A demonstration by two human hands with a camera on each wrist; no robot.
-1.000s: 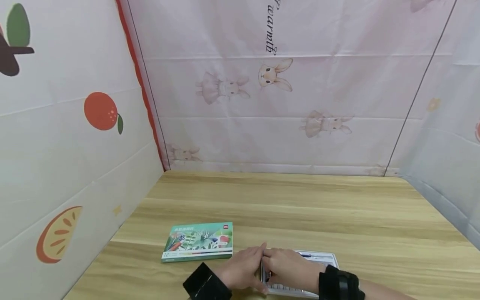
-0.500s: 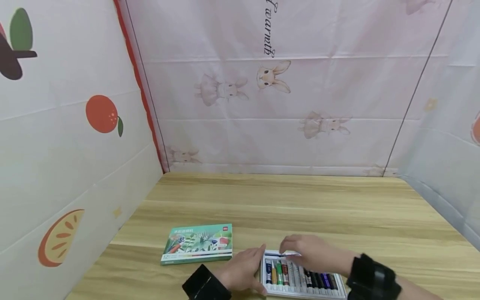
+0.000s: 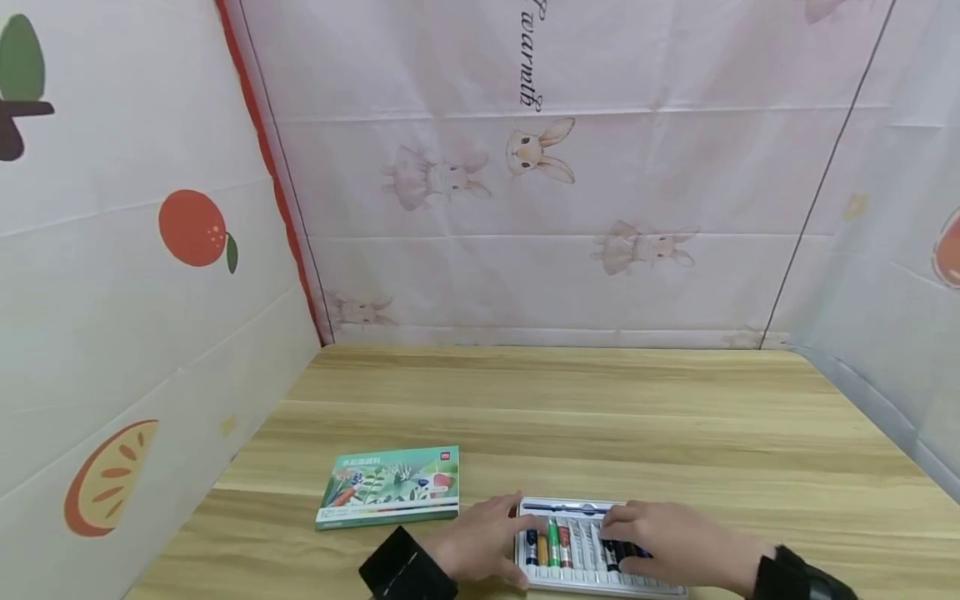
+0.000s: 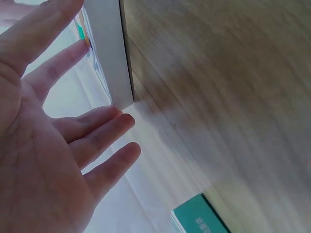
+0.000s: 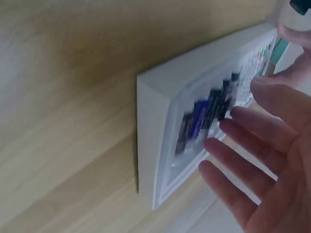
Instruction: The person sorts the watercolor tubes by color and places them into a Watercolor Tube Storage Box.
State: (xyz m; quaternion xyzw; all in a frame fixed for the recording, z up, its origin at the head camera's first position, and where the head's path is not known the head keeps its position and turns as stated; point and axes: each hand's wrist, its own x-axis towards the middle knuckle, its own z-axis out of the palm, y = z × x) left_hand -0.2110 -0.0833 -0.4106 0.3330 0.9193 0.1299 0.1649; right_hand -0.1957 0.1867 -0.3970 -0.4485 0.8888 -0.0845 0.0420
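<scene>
A white tray (image 3: 592,582) of paint tubes (image 3: 566,547) lies on the table, with a thin brush (image 3: 573,507) in its far slot. My left hand (image 3: 480,537) is at the tray's left end, one finger reaching over the tubes and the thumb by the near corner. In the left wrist view its fingers spread loosely, some tips right at the white tray wall (image 4: 108,53). Over the right half of the tray is my right hand (image 3: 686,542), its fingers extended and partly covering the dark tubes. The right wrist view shows those fingertips close over a purple tube (image 5: 198,119) and black ones.
A green paint box (image 3: 390,483) with a printed plant picture lies left of the tray, near my left hand. The wooden table (image 3: 570,400) runs back to a pink rabbit-print cloth (image 3: 562,283). White cloth walls stand at both sides.
My right hand has moved from beside the left hand, across the tray to its right part, uncovering the left tubes. A left-hand finger now extends over the tray's left end.
</scene>
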